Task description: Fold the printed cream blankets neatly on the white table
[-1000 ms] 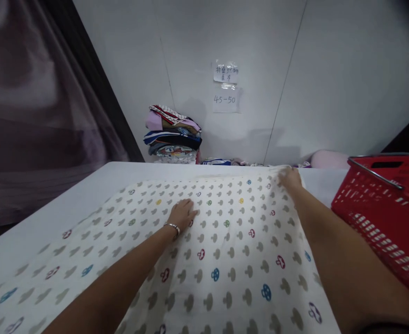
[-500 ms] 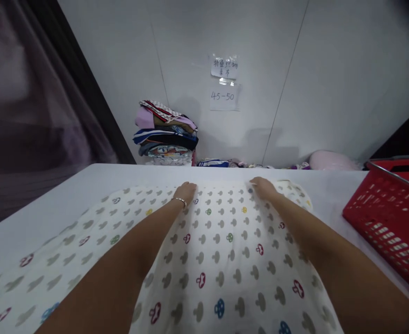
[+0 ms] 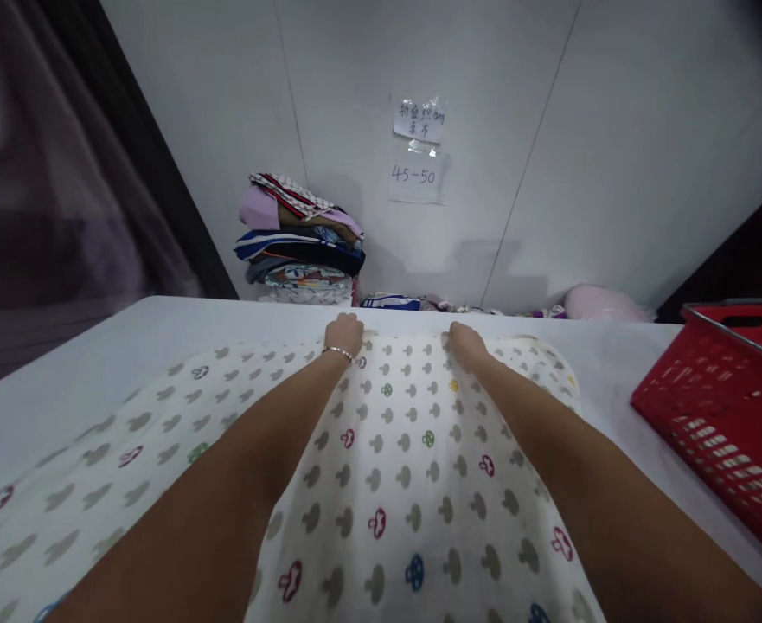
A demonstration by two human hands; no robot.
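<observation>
left hand (image 3: 343, 333), right hand (image 3: 464, 340) palm-down on mushroom-print cloth (image 3: 387, 484) far edge, grip unclear

The cloth (image 3: 393, 450) lies on the table (image 3: 95, 346) under the left hand (image 3: 345, 333) and right hand (image 3: 464, 342). A basket (image 3: 724, 415) stands well right of the right hand; a clothes stack (image 3: 299, 251) sits beyond the left hand, wall notes (image 3: 418, 147) beyond both

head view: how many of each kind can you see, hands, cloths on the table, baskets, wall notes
hands: 2 (left hand, right hand)
mushroom-print cloth: 1
red basket: 1
wall notes: 2 (upper note, lower note)
total: 6
</observation>
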